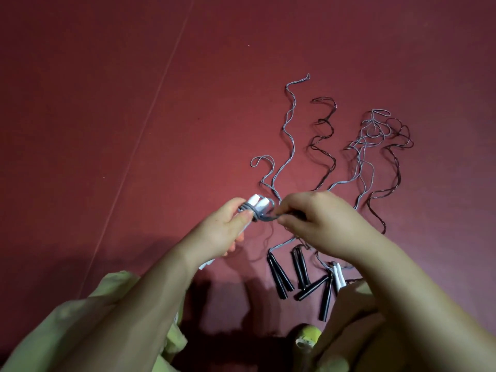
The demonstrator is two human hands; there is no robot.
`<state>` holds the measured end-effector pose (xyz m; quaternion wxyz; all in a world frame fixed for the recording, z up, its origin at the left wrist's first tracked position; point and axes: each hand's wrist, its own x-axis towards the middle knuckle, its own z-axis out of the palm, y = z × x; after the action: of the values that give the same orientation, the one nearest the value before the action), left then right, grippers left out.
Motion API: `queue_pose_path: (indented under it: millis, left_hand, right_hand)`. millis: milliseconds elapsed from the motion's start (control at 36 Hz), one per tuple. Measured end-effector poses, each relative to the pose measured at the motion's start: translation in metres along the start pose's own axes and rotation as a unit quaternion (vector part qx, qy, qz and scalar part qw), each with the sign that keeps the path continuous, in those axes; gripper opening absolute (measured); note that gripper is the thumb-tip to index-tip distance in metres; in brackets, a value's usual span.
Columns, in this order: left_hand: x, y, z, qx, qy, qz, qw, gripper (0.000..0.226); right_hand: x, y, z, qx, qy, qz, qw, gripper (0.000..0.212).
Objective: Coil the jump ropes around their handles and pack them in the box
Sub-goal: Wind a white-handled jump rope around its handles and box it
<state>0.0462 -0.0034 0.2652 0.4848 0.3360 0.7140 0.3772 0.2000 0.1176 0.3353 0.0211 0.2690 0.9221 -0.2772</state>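
A: Left grip (228, 229) wrapped round the paired white handles (257, 204), a few grey turns of rope (261, 217) already on them. Right grip (316, 218)?

B: Pinching that same rope just right of the handles, pulled taut between both. Loose ropes (291, 135) snaking away beyond the grips on the red surface (107, 103); black handles (280, 276) lying below the right one.

Single head-worn wide-angle view, looking steeply down, close over the hands (268, 224), floor (134, 103) probably distorted
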Motion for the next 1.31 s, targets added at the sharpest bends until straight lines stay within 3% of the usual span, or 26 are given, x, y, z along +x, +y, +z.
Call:
queue_pose_path:
  millis: [167,278,333,444,528,611,667,750,861,917,1083,1222,1306]
  left_hand:
    - [-0.011,0.006,0.018,0.067,-0.131,0.039,0.988,0.012]
    - [-0.021,0.013,0.026,0.101,-0.19,0.08,0.973,0.02]
    - [-0.025,0.017,0.028,0.048,-0.208,0.065,0.975,0.008]
    - [-0.028,0.021,0.025,-0.093,-0.197,0.048,0.975,0.043]
    - [-0.028,0.024,0.023,-0.2,-0.161,0.047,0.965,0.03]
    - [-0.023,0.027,0.015,-0.241,-0.102,0.047,0.964,0.034]
    - [-0.019,0.027,0.012,-0.235,-0.068,0.026,0.969,0.035]
    - [-0.018,0.023,0.015,-0.217,-0.045,-0.017,0.975,0.024]
    - [-0.015,0.026,0.014,-0.205,-0.048,-0.033,0.977,0.04]
    - [-0.014,0.027,0.011,-0.232,-0.061,-0.051,0.969,0.041]
    - [-0.019,0.022,0.008,-0.256,-0.192,-0.11,0.941,0.038]
    - [-0.013,0.022,0.013,-0.212,-0.125,-0.113,0.963,0.017]
    - [-0.007,0.014,0.014,-0.115,-0.05,-0.086,0.988,0.022]
  right_hand:
    - [0.001,0.007,0.0,0.218,-0.033,-0.011,0.975,0.017]
    - [0.004,0.018,0.003,0.331,-0.128,-0.005,0.935,0.02]
    - [0.006,0.022,0.006,0.41,-0.146,0.01,0.9,0.016]
    - [0.01,0.027,0.015,0.519,-0.137,0.037,0.843,0.02]
    - [0.014,0.021,0.019,0.57,-0.1,0.07,0.813,0.023]
    - [0.017,0.021,0.018,0.555,-0.087,0.086,0.823,0.041]
    - [0.016,0.02,0.018,0.505,-0.09,0.074,0.855,0.051]
    - [0.013,0.014,0.024,0.442,-0.045,0.041,0.895,0.034]
    - [0.018,0.016,0.031,0.364,0.018,0.062,0.929,0.031]
    - [0.018,0.017,0.03,0.374,0.025,0.065,0.925,0.029]
    - [0.017,0.021,0.028,0.445,0.052,0.112,0.887,0.032]
    - [0.019,0.015,0.04,0.49,0.057,0.17,0.853,0.045]
    - [0.02,0.006,0.052,0.473,0.066,0.222,0.85,0.052]
